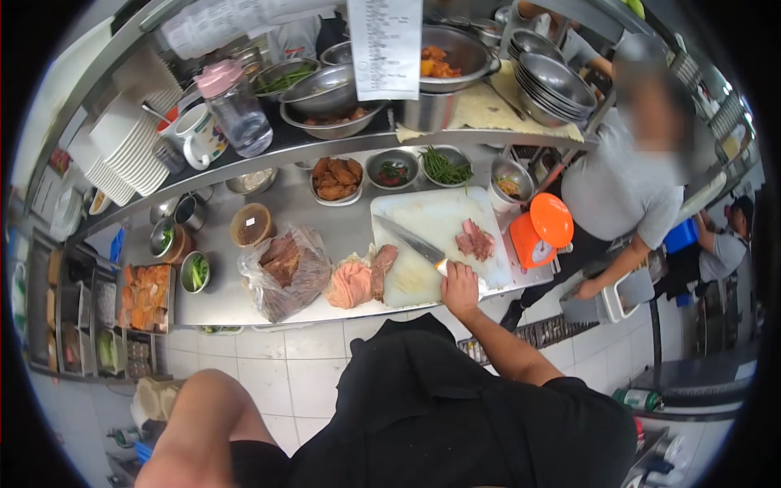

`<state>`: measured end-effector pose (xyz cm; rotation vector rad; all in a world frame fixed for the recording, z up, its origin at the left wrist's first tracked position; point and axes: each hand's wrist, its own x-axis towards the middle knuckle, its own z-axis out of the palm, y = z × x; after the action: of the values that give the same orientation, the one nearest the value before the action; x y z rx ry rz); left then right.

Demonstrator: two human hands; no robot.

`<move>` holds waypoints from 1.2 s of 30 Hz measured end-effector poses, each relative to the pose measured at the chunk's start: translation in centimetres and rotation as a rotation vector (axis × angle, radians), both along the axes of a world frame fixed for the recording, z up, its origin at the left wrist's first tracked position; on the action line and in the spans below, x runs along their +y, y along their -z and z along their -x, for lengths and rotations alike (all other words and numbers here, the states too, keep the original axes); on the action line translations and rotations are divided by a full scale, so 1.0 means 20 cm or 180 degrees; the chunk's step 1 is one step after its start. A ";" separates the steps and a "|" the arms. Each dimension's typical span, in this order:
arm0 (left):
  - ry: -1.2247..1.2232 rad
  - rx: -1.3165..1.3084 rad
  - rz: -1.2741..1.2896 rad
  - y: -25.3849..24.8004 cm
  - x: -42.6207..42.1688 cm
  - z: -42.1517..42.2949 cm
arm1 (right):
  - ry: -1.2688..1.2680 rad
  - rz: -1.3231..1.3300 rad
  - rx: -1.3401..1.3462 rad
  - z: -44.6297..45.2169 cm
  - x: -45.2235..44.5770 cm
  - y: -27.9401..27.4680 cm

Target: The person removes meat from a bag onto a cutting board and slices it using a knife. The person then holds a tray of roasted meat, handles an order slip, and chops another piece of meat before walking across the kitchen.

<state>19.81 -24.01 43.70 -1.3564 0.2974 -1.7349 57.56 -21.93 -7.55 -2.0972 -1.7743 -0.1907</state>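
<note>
My right hand [460, 288] is closed around the handle of a kitchen knife [412, 241] at the front of a white cutting board [439, 207]. The blade lies over the board, its tip pointing to the far left. Right of the blade is a small pile of cut meat [475, 241]. A longer strip of meat [382, 271] sits at the board's left edge, beside a crumpled pink cloth [351, 282]. Further left is a clear plastic bag [313, 276] with a large chunk of meat inside. My left arm [207, 423] is bent at the lower left; its hand is not visible.
An orange kitchen scale [533, 248] stands right of the board. Bowls of green beans [446, 167] and fried pieces [336, 179] line the back, below a shelf [325, 148]. A person in a grey shirt [626, 179] stands at the right.
</note>
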 end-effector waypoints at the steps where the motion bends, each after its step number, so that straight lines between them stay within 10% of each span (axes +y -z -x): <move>1: 0.0648 -0.0195 -0.0055 0.06 0.08 -0.06 | 0.0002 -0.0023 0.0004 0.00 0.00 0.00; 4: 0.0976 0.0133 0.1231 0.43 0.35 -0.07 | 0.0038 0.0007 0.0015 -0.01 0.00 0.02; 8: 0.0700 0.0148 0.5720 1.33 0.48 -0.30 | 0.0127 0.0066 0.0061 0.00 0.00 0.01; 11: 0.0328 0.0470 0.6752 1.96 0.46 -0.37 | 0.0091 0.0117 -0.0031 -0.02 0.01 0.02; 25: -0.2118 0.2100 0.6318 2.29 0.60 -0.62 | 0.0191 0.0366 -0.0105 0.01 0.05 0.00; 30: -0.2602 0.3243 0.6603 2.11 0.68 -0.75 | 0.0471 0.0338 0.1187 -0.04 0.10 0.23; 36: -0.2718 0.1749 0.6648 2.21 0.59 -0.79 | -0.0002 0.0497 0.0440 -0.11 0.10 0.19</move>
<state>35.65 -12.15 -0.55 -2.5441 -2.0243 -0.3579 59.76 -19.93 -11.33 -2.1590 -1.7576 0.0944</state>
